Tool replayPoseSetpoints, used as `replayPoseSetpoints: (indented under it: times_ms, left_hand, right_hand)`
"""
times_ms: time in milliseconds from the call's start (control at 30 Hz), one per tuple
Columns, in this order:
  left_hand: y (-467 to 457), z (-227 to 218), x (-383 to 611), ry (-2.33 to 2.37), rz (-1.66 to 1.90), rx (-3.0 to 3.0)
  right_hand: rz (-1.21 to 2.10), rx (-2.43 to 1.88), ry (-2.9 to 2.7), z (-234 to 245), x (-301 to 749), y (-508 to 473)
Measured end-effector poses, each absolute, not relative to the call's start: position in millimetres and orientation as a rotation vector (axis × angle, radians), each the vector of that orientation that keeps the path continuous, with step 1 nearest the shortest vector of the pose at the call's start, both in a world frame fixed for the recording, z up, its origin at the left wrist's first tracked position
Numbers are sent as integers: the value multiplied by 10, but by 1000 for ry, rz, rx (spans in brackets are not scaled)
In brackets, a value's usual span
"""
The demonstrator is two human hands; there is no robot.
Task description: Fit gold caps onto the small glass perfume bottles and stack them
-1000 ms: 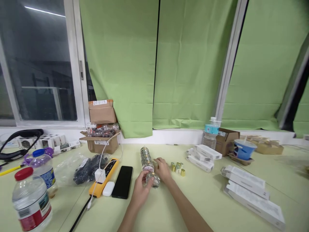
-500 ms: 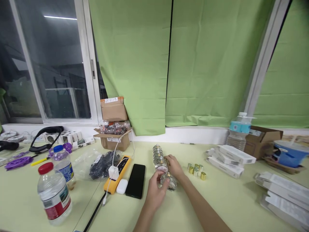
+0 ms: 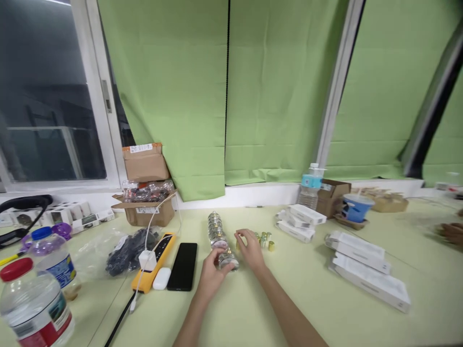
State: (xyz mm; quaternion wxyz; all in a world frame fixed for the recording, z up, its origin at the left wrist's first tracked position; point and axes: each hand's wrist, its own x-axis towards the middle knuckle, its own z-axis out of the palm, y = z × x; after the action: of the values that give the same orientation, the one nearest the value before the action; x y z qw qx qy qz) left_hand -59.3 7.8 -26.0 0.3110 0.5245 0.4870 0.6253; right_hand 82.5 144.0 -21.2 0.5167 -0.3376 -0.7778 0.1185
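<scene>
A row of clear, round glass-like pieces with small gold tips (image 3: 215, 226) lies on the table in front of me. My left hand (image 3: 210, 272) has its thumb and fingers closed around the nearest clear round piece (image 3: 228, 261), at the near end of the row. Just to the right, my right hand (image 3: 251, 250) is curled in a pinch, with a small gold cylinder (image 3: 238, 245) showing under its fingertips. Beyond that hand stand several small gold and silver cylinders (image 3: 271, 246), partly hidden by its fingers.
Left of my hands lie a black phone (image 3: 183, 266), a white earbud case (image 3: 162, 278) and an orange power strip (image 3: 144, 282). Plastic bottles (image 3: 38, 308) stand far left. White boxes (image 3: 369, 279), a water bottle (image 3: 310, 188) and a blue cup (image 3: 356, 208) are on the right.
My right hand has moved away from the row of clear pieces towards the small cylinders. The left hand stays on the near piece. The whole view has turned right.
</scene>
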Motion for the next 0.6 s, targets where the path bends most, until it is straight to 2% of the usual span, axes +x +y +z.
replayPoseSetpoints:
  times_ms: [233,600]
  left_hand:
    - [66,-283,-575,1219,1663,1368]
    - [-45,-244,-523,1216,1534,1496]
  right_hand:
    - [555,-720,-1774,-221,984,943]
    - [784,-712,-1636,-83,985,546]
